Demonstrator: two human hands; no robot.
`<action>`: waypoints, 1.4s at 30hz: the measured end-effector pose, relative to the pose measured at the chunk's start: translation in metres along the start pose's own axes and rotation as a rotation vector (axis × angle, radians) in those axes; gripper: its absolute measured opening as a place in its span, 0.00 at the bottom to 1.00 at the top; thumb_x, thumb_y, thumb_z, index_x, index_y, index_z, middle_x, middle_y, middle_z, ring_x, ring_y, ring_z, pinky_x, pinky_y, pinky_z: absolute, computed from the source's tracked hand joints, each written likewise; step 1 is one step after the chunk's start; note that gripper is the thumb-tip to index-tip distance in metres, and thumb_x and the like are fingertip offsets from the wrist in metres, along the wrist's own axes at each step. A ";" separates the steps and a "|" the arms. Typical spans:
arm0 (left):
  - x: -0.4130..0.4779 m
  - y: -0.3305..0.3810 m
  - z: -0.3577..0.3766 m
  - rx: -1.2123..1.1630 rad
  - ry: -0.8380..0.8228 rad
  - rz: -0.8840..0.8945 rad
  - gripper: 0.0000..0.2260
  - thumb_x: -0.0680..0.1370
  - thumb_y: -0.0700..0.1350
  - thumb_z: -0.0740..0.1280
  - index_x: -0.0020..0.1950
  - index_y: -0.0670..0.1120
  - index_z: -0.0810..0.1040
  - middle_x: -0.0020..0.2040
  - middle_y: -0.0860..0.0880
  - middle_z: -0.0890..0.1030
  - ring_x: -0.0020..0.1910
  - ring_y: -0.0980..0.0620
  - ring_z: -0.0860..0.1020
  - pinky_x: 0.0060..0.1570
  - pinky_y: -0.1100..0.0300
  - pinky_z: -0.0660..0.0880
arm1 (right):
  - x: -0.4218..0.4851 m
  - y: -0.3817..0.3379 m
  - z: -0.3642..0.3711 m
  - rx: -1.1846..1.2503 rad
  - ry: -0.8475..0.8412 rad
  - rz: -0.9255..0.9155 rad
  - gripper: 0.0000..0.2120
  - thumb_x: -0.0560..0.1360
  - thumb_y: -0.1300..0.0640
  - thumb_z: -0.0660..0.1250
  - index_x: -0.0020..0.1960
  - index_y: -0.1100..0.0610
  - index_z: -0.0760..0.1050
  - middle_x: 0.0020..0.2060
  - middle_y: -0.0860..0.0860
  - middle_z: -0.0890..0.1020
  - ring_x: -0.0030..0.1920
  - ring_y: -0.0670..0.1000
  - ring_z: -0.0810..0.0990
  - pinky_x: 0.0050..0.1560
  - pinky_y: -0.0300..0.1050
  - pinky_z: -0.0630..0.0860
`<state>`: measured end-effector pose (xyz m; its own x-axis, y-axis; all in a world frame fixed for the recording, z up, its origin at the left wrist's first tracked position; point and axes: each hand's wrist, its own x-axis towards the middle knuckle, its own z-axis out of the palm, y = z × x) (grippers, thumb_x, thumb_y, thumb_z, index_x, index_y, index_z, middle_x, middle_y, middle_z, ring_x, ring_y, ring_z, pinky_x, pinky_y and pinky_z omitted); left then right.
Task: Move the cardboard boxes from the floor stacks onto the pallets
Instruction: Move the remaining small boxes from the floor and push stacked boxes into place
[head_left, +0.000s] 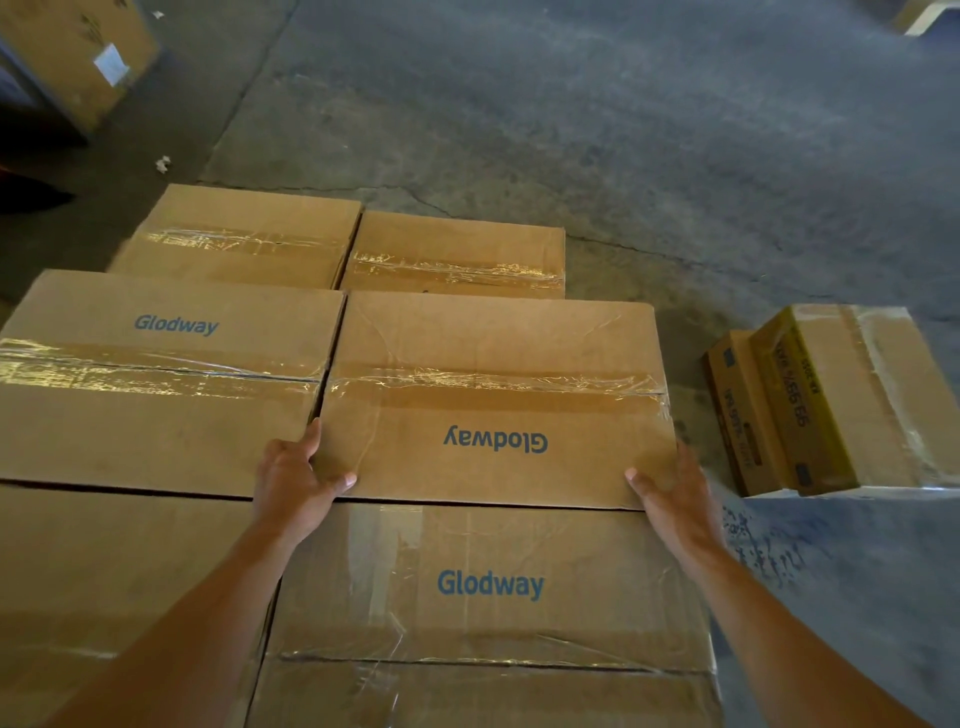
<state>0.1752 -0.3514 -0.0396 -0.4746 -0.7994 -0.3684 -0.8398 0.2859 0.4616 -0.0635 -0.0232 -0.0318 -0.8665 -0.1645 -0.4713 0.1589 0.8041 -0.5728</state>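
Observation:
A taped brown cardboard box (493, 364) printed "Glodway" upside down lies in the middle of a tight group of like boxes. My left hand (293, 480) grips its near left corner, thumb on top and fingers down the side. My right hand (675, 491) grips its near right corner the same way. Another Glodway box (488, 587) lies just in front of it, under my forearms. A further one (156, 379) sits to its left, and two lower boxes (244, 234) (457, 249) lie behind. No pallet can be seen under the boxes.
A smaller cardboard box with yellow printed sides (852, 400) stands on the concrete floor (623, 130) to the right. Another carton (67, 47) with a white label sits at the far left. Cracked bare floor stretches behind and to the right of the boxes.

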 end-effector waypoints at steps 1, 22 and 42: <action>0.000 0.000 0.000 0.007 -0.001 -0.002 0.41 0.71 0.50 0.78 0.80 0.49 0.62 0.57 0.45 0.69 0.59 0.43 0.73 0.60 0.51 0.72 | -0.002 -0.001 0.000 -0.008 0.008 -0.006 0.32 0.78 0.44 0.69 0.77 0.48 0.60 0.70 0.55 0.74 0.69 0.63 0.72 0.65 0.66 0.69; -0.115 0.098 0.008 -0.025 0.276 0.204 0.24 0.76 0.45 0.73 0.70 0.39 0.75 0.66 0.36 0.76 0.64 0.36 0.75 0.65 0.48 0.70 | -0.007 0.028 -0.117 -0.153 0.033 -0.124 0.34 0.80 0.41 0.62 0.80 0.56 0.58 0.76 0.57 0.68 0.74 0.61 0.67 0.71 0.56 0.66; -0.296 0.296 0.043 0.032 0.085 0.736 0.29 0.76 0.57 0.68 0.72 0.42 0.74 0.69 0.41 0.76 0.66 0.40 0.75 0.64 0.52 0.70 | -0.149 0.161 -0.307 0.030 0.391 -0.014 0.29 0.80 0.44 0.63 0.77 0.56 0.64 0.71 0.60 0.73 0.70 0.62 0.72 0.66 0.55 0.69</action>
<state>0.0557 -0.0071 0.1710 -0.8970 -0.4325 0.0916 -0.3199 0.7780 0.5408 -0.0539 0.3060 0.1519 -0.9827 0.0594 -0.1757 0.1546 0.7851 -0.5997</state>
